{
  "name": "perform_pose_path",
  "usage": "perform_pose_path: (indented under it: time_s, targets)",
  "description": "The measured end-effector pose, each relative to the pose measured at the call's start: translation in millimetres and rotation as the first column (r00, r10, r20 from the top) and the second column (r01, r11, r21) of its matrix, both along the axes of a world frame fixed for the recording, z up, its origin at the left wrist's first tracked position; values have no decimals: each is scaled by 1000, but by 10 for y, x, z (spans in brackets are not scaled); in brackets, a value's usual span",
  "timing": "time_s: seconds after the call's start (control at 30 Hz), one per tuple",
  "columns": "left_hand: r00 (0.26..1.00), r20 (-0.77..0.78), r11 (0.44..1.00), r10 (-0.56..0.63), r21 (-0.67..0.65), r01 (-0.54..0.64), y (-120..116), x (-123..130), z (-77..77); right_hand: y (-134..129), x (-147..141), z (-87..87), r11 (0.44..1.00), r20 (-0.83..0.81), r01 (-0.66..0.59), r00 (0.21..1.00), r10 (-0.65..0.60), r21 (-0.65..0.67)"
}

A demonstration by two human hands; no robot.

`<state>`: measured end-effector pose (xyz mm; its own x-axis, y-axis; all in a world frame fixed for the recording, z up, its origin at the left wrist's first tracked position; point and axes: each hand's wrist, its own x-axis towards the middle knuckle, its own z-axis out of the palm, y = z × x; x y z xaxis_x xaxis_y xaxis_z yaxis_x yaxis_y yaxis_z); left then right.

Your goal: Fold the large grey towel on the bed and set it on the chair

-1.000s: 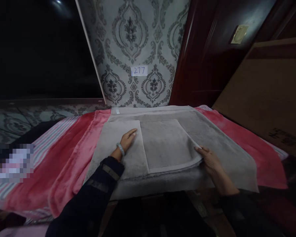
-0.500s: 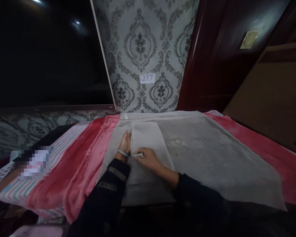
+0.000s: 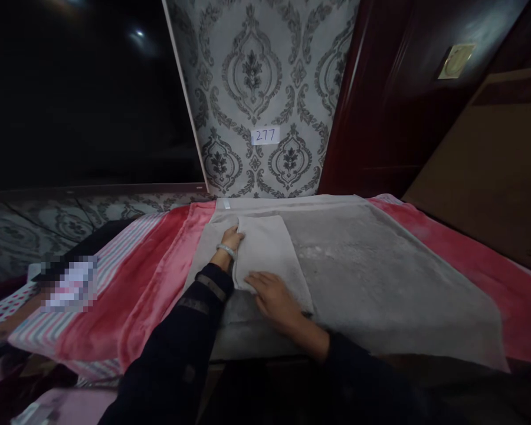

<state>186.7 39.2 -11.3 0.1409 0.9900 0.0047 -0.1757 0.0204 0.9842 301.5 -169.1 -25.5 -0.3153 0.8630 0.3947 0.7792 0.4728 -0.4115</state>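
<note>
A folded light grey cloth (image 3: 268,248) lies on a larger grey blanket (image 3: 358,277). My left hand (image 3: 232,237), with a bracelet at its wrist, pinches the cloth's upper left edge between thumb and fingers. Near the cloth's lower edge, my right hand (image 3: 277,301) rests flat, fingers extended and pointing up and left. Both forearms are in dark sleeves.
Red and pink blankets (image 3: 115,301) lie under and left of the grey one, with striped fabric (image 3: 48,321) beside them. A large dark screen (image 3: 79,106) stands behind at the left. A brown board (image 3: 495,171) leans at the right.
My right hand has let go of the cloth's lower left edge and lies flat on it. The lifted edge is down. My left hand has moved slightly up and closed on the cloth's edge.
</note>
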Motion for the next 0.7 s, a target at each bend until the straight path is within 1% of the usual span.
perform_pose_path:
  time_s: [0.1, 0.17, 0.23, 0.3, 0.37, 0.43, 0.57, 0.7]
  targets:
    - [998, -40, 997, 55, 52, -53, 92, -123, 151, 54, -83, 75, 997, -55, -24, 998, 28, 71]
    - [993, -72, 994, 97, 64, -93, 106, -288, 176, 57, -172, 63, 995, -45, -53, 997, 57, 83]
    - [985, -114, 990, 133, 51, -128, 87, -472, 128, 43, -262, -5, 993, -6, -94, 996, 94, 66]
    - [977, -148, 988, 155, 30, -152, 57, -624, 37, 23, -328, -101, 991, 36, -126, 992, 125, 51]
    - [974, -160, 987, 159, 16, -159, 39, -709, -53, 2, -360, -185, 989, 69, -138, 989, 134, 55]
    - [976, -155, 988, 151, 14, -151, 40, -728, -112, -17, -367, -237, 988, 91, -136, 987, 130, 67]
    - [977, -163, 990, 140, 22, -138, 80, -697, -143, -42, -361, -250, 991, 125, -123, 985, 115, 60]
    - [968, -199, 988, 151, 25, -149, 145, -707, -132, -25, -366, -171, 991, 131, -129, 983, 126, 18]
